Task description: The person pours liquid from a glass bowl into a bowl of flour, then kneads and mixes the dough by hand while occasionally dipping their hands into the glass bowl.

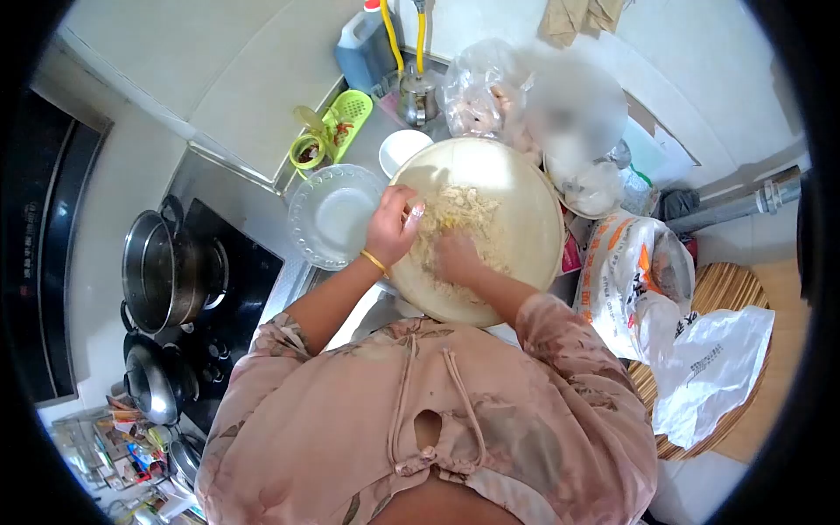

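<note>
Seen from the head camera, looking down: two bare hands work apart from each other at a wide, cream-coloured basin (535,197). The left hand (394,226), with a yellow bangle (374,262) at its wrist, lies over the basin's near-left rim, fingers curled inward and thumb dusted white; whether it grips the rim, I cannot tell. The right hand (457,255), blurred, is down in a pale, crumbly flour mix (471,206) in the basin's middle; its fingers are partly hidden, so their closure cannot be told. The mix looks soft, dry and loose, likely to crumble if pinched, so best scooped from beneath with a cupped palm. The basin seems stiff, smooth and perhaps slippery to floury fingers; opposite sides of its rim look like the surest hold. Left of the left hand sits a clear bowl (304,220); right of the right hand, a printed white bag (610,271)
</note>
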`<state>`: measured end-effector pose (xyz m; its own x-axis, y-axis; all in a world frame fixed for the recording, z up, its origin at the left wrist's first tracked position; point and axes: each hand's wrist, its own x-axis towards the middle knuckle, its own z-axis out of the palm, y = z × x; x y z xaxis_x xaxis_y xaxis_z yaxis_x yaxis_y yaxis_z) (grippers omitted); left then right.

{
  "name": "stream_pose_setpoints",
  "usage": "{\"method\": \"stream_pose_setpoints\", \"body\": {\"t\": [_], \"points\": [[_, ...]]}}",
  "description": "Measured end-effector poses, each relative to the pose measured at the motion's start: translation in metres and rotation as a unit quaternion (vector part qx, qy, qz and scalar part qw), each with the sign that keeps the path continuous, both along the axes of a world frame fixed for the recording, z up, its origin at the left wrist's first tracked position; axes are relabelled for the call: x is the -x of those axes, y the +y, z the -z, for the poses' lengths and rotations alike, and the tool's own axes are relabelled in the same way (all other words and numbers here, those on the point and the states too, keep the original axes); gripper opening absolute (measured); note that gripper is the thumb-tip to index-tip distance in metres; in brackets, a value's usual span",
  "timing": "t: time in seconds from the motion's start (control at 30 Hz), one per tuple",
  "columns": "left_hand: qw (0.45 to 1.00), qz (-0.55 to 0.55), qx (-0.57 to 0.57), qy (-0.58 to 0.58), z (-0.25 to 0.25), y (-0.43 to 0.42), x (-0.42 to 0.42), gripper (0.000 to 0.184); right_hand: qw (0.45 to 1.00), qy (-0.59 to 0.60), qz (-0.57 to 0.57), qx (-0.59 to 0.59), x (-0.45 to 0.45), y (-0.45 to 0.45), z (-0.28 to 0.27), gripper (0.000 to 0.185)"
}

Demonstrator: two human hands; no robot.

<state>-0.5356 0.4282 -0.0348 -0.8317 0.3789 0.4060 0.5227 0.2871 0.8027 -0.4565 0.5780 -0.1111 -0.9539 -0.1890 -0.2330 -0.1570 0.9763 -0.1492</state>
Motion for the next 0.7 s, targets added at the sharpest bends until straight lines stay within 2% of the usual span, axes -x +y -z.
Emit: {"method": "stream_pose_setpoints", "body": {"t": [0.07, 0.17, 0.23, 0.27, 0.3, 0.37, 0.43, 0.5, 0.6, 0.67, 0.7], "points": [[1.000, 0.001, 0.018, 0.003, 0.001, -0.001, 0.000, 0.022, 0.996, 0.086, -0.015, -0.030, 0.022, 0.004, -0.002, 0.043], [1.000, -0.012, -0.008, -0.002, 0.003, 0.001, 0.013, 0.021, 0.990, -0.030, 0.127, 0.044, 0.064, 0.014, -0.002, 0.041], [0.998, -0.015, -0.053, -0.031, 0.006, 0.000, 0.026, 0.020, 0.951, -0.116, 0.272, 0.094, 0.082, 0.033, -0.001, 0.039], [0.996, -0.014, -0.077, -0.047, 0.008, -0.001, 0.036, 0.020, 0.964, 0.008, 0.254, 0.075, 0.075, 0.051, 0.015, 0.037], [0.997, -0.033, -0.054, -0.035, 0.010, -0.004, 0.049, 0.020, 0.963, 0.127, 0.231, 0.051, 0.059, 0.068, 0.033, 0.034], [0.997, -0.074, -0.016, -0.017, 0.017, -0.008, 0.090, 0.021, 0.945, 0.065, 0.304, 0.098, 0.030, 0.083, 0.016, 0.048], [0.991, -0.090, 0.102, -0.020, 0.040, -0.013, 0.141, 0.029, 0.943, -0.072, 0.300, 0.122, -0.006, 0.074, -0.028, 0.068], [0.973, -0.075, 0.217, -0.038, 0.060, -0.011, 0.178, 0.032, 0.961, -0.104, 0.245, 0.071, -0.039, 0.055, -0.026, 0.082], [0.938, -0.011, 0.334, -0.090, 0.083, -0.004, 0.213, 0.035, 0.971, -0.105, 0.216, -0.007, -0.056, 0.012, -0.040, 0.085], [0.910, 0.058, 0.395, -0.114, 0.088, 0.001, 0.225, 0.029, 0.942, -0.099, 0.310, 0.076, -0.042, -0.003, -0.018, 0.080], [0.906, 0.033, 0.405, -0.115, 0.087, 0.002, 0.226, 0.028, 0.923, -0.092, 0.356, 0.117, -0.033, -0.006, -0.011, 0.077]]}}
